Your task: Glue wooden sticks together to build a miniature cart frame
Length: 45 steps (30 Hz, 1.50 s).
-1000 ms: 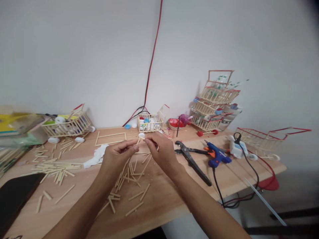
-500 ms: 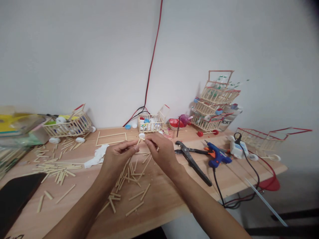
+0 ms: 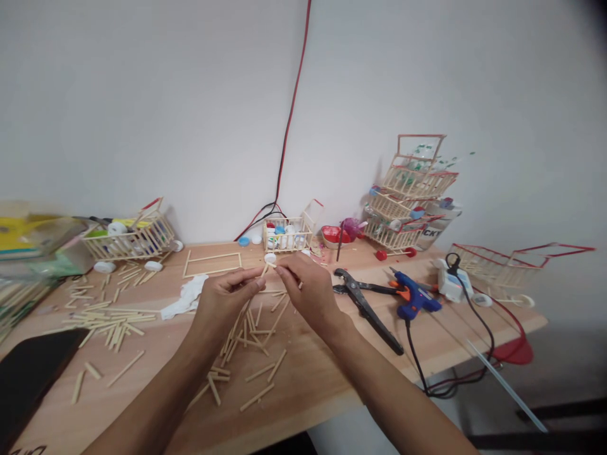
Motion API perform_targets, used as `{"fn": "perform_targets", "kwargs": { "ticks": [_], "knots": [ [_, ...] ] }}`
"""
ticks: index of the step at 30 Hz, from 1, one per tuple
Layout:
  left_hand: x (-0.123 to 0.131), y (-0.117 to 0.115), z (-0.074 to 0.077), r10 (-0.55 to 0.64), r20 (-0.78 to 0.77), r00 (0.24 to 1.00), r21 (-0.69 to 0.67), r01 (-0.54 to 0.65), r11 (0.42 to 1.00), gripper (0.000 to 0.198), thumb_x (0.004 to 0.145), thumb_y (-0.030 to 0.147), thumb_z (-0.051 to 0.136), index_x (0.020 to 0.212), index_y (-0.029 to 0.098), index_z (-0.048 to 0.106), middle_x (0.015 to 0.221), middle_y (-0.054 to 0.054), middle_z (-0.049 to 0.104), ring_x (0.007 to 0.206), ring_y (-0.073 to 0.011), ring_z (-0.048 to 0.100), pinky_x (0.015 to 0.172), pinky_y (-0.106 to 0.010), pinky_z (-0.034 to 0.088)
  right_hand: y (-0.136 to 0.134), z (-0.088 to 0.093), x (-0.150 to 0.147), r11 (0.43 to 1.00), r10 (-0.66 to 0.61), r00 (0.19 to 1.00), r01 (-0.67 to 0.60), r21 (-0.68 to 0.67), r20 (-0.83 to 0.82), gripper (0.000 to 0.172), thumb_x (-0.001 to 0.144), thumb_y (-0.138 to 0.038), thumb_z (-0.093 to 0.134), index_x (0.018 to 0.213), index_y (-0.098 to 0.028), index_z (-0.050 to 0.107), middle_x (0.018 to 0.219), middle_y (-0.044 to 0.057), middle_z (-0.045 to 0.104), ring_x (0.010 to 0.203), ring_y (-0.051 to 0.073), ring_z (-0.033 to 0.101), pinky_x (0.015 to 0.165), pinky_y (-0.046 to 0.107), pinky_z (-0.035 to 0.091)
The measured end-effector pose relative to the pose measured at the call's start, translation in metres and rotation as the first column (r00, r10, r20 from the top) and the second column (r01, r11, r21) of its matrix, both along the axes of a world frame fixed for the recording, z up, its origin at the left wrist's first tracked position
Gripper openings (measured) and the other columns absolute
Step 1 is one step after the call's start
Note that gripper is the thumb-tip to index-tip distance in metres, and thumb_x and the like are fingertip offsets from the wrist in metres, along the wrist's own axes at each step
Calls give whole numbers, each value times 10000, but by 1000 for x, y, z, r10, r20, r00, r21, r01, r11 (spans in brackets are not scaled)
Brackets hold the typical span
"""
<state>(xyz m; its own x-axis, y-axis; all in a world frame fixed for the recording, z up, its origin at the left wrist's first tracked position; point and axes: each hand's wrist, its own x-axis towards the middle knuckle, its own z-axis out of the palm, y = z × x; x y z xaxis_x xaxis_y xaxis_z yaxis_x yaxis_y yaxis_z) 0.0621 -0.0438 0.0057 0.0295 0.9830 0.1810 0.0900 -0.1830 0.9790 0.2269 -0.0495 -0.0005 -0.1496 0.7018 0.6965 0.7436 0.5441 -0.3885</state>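
Two thin wooden sticks meet at an angle between my fingertips, above the middle of the table. My left hand [image 3: 227, 294] is closed in a pinch on one wooden stick [image 3: 264, 270], which slants down from the joint. The fingers of my right hand [image 3: 308, 284] pinch the end of the other short stick [image 3: 271, 265]. Just behind the fingertips shows a white bottle cap [image 3: 270, 258]. Cut sticks [image 3: 251, 335] lie scattered on the table below my hands. A rectangular stick frame [image 3: 212, 257] lies behind my left hand.
Black pliers [image 3: 365, 306] and a blue glue gun [image 3: 415, 297] lie right of my hands. Small stick-built carts stand at the left [image 3: 137, 240], centre [image 3: 287, 235] and, stacked, right [image 3: 403, 208]. A white crumpled cloth [image 3: 184, 298] and a dark phone [image 3: 38, 373] lie left.
Almost nothing differs. Both hands keep their pinch on the sticks, with only a very slight shift of the view.
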Motion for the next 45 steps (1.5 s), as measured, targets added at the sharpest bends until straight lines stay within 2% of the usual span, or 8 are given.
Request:
{"fn": "perform_targets", "kwargs": {
  "ticks": [31,39,45],
  "knots": [
    [1,1,-2,-28,-7,1000,32,28,999,263,659,297,737,904,203,754,949,-43,745,905,-213,658,833,-329,497,-1,0,0,1000,-18,999,18,-10,26,207,942,-248,440,856,-190,618,855,43,631,838,162,553,740,255,396],
    [-2,4,-4,-65,-57,996,52,68,996,239,687,308,712,897,201,755,950,-48,743,888,-209,652,828,-327,482,0,-1,1,1000,-21,999,21,-13,24,200,940,-248,446,866,-195,624,875,42,639,853,165,556,744,256,400],
    [-1,2,-2,-65,-29,997,33,66,997,253,682,290,713,908,183,751,964,-59,742,912,-209,652,845,-320,479,0,-1,1,999,-29,999,29,-17,25,190,935,-248,458,867,-198,628,870,39,639,853,165,560,746,257,402]
  ]
}}
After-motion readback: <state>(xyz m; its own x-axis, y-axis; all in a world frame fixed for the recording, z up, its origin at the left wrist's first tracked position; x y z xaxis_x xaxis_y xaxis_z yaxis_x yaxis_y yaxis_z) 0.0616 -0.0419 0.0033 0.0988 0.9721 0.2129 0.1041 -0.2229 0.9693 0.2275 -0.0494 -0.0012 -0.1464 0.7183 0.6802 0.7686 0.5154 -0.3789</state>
